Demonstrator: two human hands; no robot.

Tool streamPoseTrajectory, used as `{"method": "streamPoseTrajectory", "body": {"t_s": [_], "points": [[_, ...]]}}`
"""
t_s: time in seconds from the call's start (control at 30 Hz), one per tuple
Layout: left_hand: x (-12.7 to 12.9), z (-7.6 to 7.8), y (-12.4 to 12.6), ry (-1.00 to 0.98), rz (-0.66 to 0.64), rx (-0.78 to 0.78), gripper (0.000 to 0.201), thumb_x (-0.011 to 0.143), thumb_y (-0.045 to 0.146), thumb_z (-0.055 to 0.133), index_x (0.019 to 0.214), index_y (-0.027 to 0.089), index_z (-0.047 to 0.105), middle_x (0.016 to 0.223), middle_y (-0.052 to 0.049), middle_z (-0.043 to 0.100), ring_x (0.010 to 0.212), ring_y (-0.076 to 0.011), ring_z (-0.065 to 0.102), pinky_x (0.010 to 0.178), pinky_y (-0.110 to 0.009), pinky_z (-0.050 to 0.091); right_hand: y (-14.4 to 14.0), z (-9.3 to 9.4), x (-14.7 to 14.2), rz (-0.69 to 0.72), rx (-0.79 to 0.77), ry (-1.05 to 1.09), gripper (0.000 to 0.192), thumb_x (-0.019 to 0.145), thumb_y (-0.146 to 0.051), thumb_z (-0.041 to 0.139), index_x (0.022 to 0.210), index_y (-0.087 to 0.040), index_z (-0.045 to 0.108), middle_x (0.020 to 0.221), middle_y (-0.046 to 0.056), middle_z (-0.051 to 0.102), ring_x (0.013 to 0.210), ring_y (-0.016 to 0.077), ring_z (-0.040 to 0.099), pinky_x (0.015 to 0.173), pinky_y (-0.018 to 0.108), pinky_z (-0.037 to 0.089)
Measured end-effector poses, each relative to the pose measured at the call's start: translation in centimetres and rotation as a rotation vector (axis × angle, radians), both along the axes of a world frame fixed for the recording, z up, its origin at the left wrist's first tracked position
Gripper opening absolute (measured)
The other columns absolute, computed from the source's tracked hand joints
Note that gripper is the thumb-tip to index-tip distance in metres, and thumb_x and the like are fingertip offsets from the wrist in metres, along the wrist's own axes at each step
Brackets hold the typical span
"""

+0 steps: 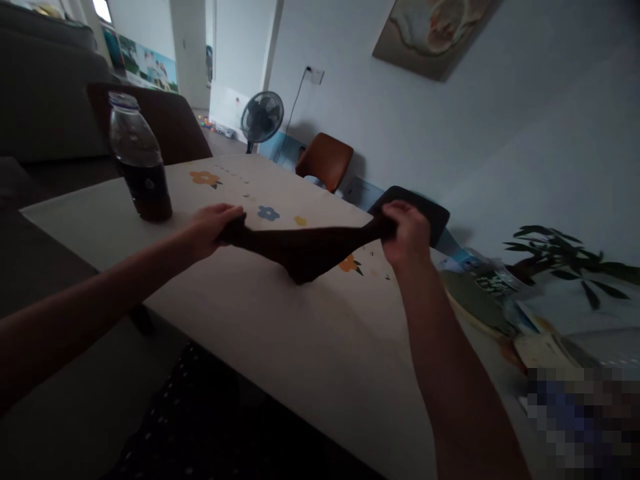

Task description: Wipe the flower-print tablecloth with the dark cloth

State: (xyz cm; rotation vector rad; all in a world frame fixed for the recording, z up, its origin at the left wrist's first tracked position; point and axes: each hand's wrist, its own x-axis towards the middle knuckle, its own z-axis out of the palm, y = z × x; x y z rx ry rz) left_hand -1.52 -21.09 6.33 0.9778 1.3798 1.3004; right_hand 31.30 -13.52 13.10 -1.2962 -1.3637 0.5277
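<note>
A dark sock is stretched between both hands just above a white table printed with small flowers. My left hand pinches one end of the sock. My right hand grips the other end. The sock's middle sags and touches the tabletop. A plastic bottle of dark liquid stands on the table's far left, a little beyond my left hand.
A dark flat object lies behind my right hand. Papers and packets crowd the table's right side near a green plant. A brown chair and a standing fan are by the wall.
</note>
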Motion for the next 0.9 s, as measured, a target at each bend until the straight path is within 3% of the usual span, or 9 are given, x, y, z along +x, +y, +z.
{"method": "streamPoseTrajectory", "body": {"t_s": [0.1,0.17,0.23,0.3,0.37,0.5,0.6,0.7,0.9], "points": [[-3.1,-4.1,-1.7,0.420,-0.045,-0.102,0.034,0.077,0.038,0.062,0.103,0.015,0.057,0.081,-0.005,0.062,0.049,-0.0125,0.049,0.044,-0.025,0.037,-1.5,-3.5,0.7,-0.038,-0.208,-0.458,0.011,0.072,-0.020,0.060,0.067,-0.020,0.051,0.069,0.001,0.056,0.073,0.0199,0.060,0.079,0.038,0.050],[-4.7,-6.4,-3.2,0.596,-0.038,-0.056,0.044,0.073,0.040,0.060,0.110,0.017,0.056,0.095,-0.007,0.063,0.057,-0.0143,0.054,0.051,-0.027,0.042,-2.7,-5.5,0.1,0.035,-0.255,-0.547,0.013,0.074,-0.022,0.060,0.063,-0.019,0.054,0.068,0.004,0.058,0.078,0.0234,0.061,0.084,0.041,0.048],[-5.8,-7.6,-4.8,0.738,0.008,0.054,0.045,0.075,0.044,0.055,0.112,0.018,0.057,0.103,-0.007,0.063,0.068,-0.0163,0.058,0.061,-0.029,0.045,-3.9,-7.2,-1.5,0.139,-0.265,-0.620,0.012,0.080,-0.026,0.056,0.071,-0.018,0.061,0.081,0.007,0.065,0.091,0.0244,0.062,0.092,0.041,0.045],[-6.4,-8.0,-6.5,0.871,0.053,0.145,0.043,0.080,0.048,0.050,0.112,0.020,0.058,0.105,-0.006,0.062,0.075,-0.0170,0.060,0.068,-0.030,0.045,-4.9,-8.8,-3.8,0.268,-0.271,-0.676,0.018,0.085,-0.031,0.054,0.089,-0.019,0.067,0.102,0.009,0.068,0.106,0.0233,0.060,0.099,0.038,0.042],[-6.7,-7.9,-8.2,0.985,0.111,0.125,0.040,0.085,0.048,0.047,0.114,0.023,0.058,0.102,-0.004,0.061,0.073,-0.0158,0.059,0.065,-0.029,0.042,-5.7,-10.1,-6.4,0.381,-0.306,-0.714,0.034,0.089,-0.039,0.053,0.112,-0.017,0.066,0.123,0.013,0.063,0.119,0.0257,0.055,0.104,0.040,0.040],[-6.7,-7.9,-10.0,0.955,0.246,0.066,0.030,0.085,0.043,0.051,0.107,0.026,0.060,0.090,0.001,0.059,0.063,-0.0127,0.055,0.061,-0.026,0.041,-5.8,-11.6,-11.0,0.432,-0.504,-0.936,0.084,0.092,-0.065,0.046,0.151,-0.007,0.032,0.155,0.025,0.027,0.144,0.0402,0.022,0.115,0.056,0.020],[-6.5,-8.9,-9.9,0.852,0.340,0.175,0.022,0.085,0.037,0.050,0.097,0.023,0.061,0.088,0.000,0.062,0.064,-0.0133,0.056,0.064,-0.026,0.043,-4.4,-11.8,-14.1,0.420,-0.543,-1.063,0.096,0.092,-0.073,0.037,0.156,-0.005,0.014,0.159,0.026,0.011,0.147,0.0415,0.008,0.116,0.060,0.010],[-6.2,-9.9,-9.5,0.877,0.407,0.261,0.019,0.084,0.035,0.050,0.091,0.023,0.063,0.091,-0.001,0.066,0.064,-0.0134,0.057,0.064,-0.025,0.043,-2.1,-12.2,-17.0,0.432,-0.499,-1.063,0.101,0.091,-0.077,0.033,0.156,-0.004,0.011,0.159,0.025,0.009,0.147,0.0402,0.006,0.116,0.062,0.008],[-6.2,-10.6,-9.6,0.941,0.390,0.325,0.019,0.089,0.033,0.049,0.093,0.022,0.064,0.096,-0.001,0.068,0.075,-0.0144,0.063,0.066,-0.024,0.044,3.4,-13.5,-22.9,0.491,-0.359,-0.996,0.102,0.089,-0.080,0.026,0.157,-0.006,0.006,0.161,0.017,0.008,0.148,0.0371,0.005,0.115,0.065,0.004]]}}
